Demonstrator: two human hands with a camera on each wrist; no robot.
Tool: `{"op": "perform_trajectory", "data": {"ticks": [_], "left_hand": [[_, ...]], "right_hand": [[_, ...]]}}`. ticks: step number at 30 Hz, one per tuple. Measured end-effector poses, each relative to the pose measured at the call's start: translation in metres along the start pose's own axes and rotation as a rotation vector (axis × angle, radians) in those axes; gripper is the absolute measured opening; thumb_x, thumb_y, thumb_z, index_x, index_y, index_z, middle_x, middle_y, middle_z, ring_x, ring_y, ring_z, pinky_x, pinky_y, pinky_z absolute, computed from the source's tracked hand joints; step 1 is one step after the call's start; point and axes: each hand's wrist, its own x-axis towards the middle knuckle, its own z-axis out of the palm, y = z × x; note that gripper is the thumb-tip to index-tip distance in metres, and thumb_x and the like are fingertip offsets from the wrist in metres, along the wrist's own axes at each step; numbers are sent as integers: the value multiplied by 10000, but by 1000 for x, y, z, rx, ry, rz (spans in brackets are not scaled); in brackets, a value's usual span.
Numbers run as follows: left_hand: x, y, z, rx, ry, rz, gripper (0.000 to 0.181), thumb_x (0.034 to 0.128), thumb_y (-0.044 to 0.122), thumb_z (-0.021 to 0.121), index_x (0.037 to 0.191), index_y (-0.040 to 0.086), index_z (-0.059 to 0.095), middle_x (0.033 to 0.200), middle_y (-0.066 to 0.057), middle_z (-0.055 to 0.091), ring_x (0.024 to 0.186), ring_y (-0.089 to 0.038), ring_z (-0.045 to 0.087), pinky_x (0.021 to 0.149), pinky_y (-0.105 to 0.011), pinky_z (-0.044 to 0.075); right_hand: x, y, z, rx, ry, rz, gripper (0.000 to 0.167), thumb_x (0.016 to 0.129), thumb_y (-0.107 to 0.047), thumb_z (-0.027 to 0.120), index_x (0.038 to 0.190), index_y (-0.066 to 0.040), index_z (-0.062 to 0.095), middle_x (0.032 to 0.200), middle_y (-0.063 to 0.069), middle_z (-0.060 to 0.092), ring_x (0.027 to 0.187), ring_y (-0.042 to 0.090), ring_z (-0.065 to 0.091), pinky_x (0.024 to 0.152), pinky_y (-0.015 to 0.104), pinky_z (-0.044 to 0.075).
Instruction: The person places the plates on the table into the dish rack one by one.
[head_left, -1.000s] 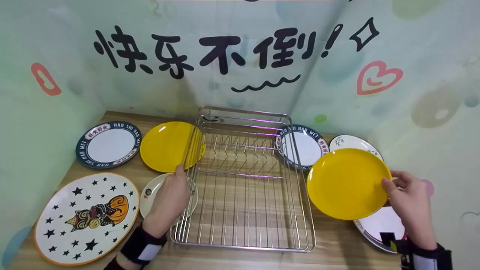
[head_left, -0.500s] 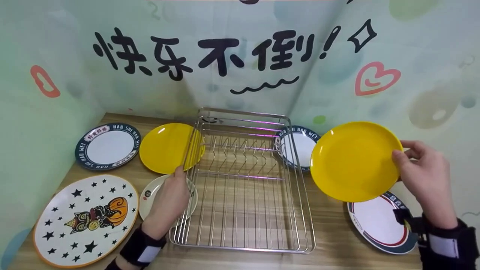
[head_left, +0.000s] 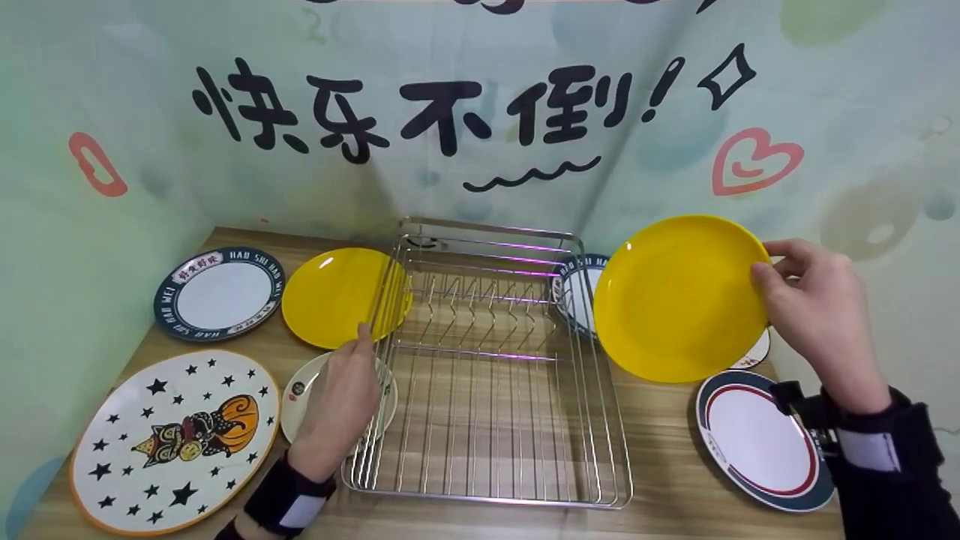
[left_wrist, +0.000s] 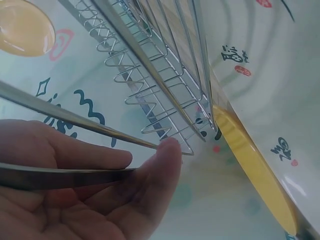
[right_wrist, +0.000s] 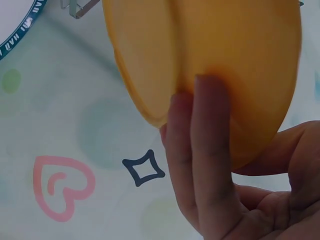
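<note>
I'm watching the right hand (head_left: 821,319) pinching a yellow plate (head_left: 679,300) (so shiny!) up near the desk's (head_left: 660,469) back right corner; the left hand (head_left: 341,394) is gripping a wire rack (head_left: 487,496).

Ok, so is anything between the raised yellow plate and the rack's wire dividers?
Yes, the rack's right side rails stand between the wire dividers and the raised yellow plate, which would probably need to clear those rails.

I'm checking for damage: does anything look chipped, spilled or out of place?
Nothing stands out: no chips or spills show; the right hand holds a yellow plate, the left hand grips the wire rack.
</note>
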Motion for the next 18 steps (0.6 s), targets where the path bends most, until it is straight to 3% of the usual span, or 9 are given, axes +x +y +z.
{"op": "perform_trajectory", "data": {"ticks": [9,18], "left_hand": [[0,0,1,8,26,31,536,830,-166,528,1352,-210,414,1011,-313,633,827,-427,649,632,-484,571],[0,0,1,12,15,30,584,799,-185,525,1366,-208,389,1005,-315,638,806,-409,650,590,-456,567]], "right_hand": [[15,-20,12,-38,-11,-89,308,954,-119,562,1155,90,665,806,209,674,446,70,528,394,177,403],[30,-40,25,-26,-55,-132,310,931,-77,509,1131,107,658,707,164,643,455,200,540,390,215,419]]}}
